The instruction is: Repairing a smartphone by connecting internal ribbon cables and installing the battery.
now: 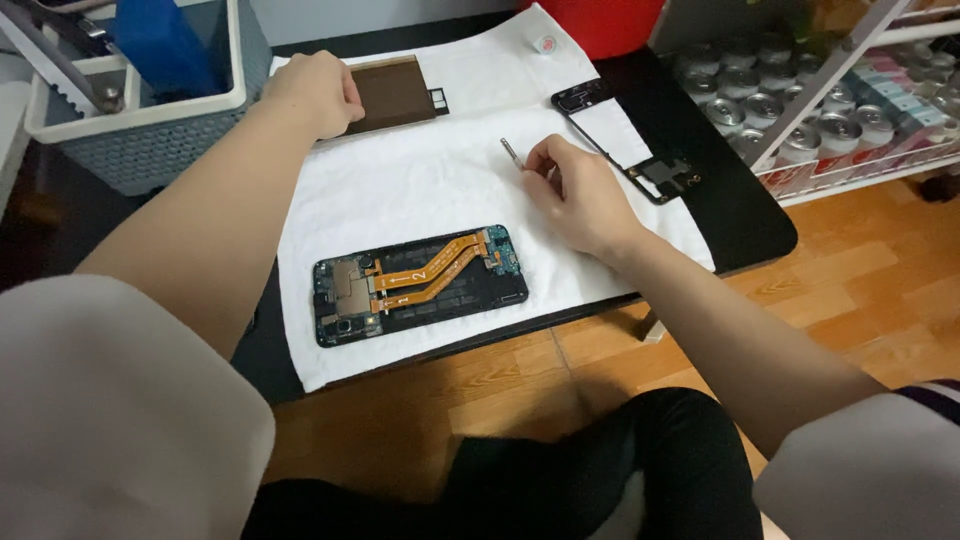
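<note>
Right hand [575, 190] pinching a thin silver metal pin tool [510, 152] over white cloth [420, 190]; left hand [315, 90] closed, steadying flat brown rectangular panel [392, 93]; opened black phone with orange ribbon cables [420, 283] lying nearer, kept clear.

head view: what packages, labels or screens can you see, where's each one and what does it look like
Cans: rows of silver-topped cans on the white rack, upper right.
Red-and-white packs: right end of the same rack shelf.
Round sticker: small, white with a red mark, top edge of the white cloth.
Screens: none lit; only an opened phone, circuit side up.
</note>
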